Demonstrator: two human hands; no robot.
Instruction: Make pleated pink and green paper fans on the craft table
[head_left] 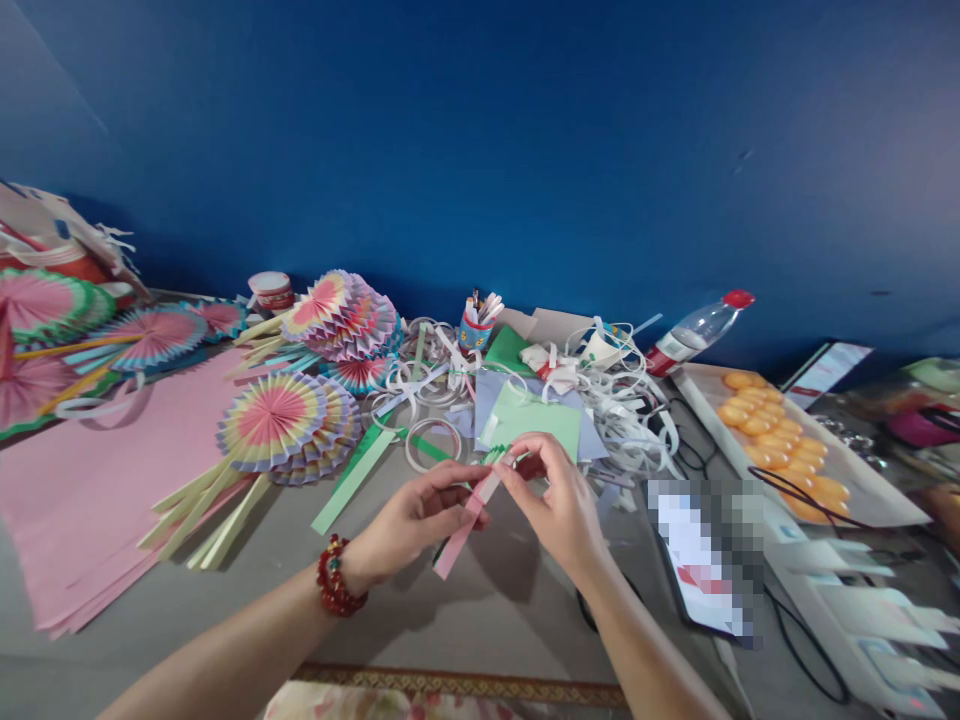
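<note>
Above the near middle of the table, both hands hold a narrow pink folded paper strip point(456, 548) with green pleated edges at its top. My left hand point(426, 515), with a red beaded bracelet at its wrist, pinches the strip along its length. The fingertips of my right hand point(551, 500) are closed on its upper end. Just behind the hands lies a light green paper sheet point(536, 415). To the left, a flat green paper strip point(352, 482) rests near a roll of tape point(433, 445).
Finished paper fans point(281, 425) and pink paper sheets point(127, 500) cover the left side. White paper scraps point(626, 415) lie at the back, near a pen cup point(475, 328) and a tilted bottle point(694, 332). A phone point(701, 570), cables and a tray of orange balls point(776, 430) are at right.
</note>
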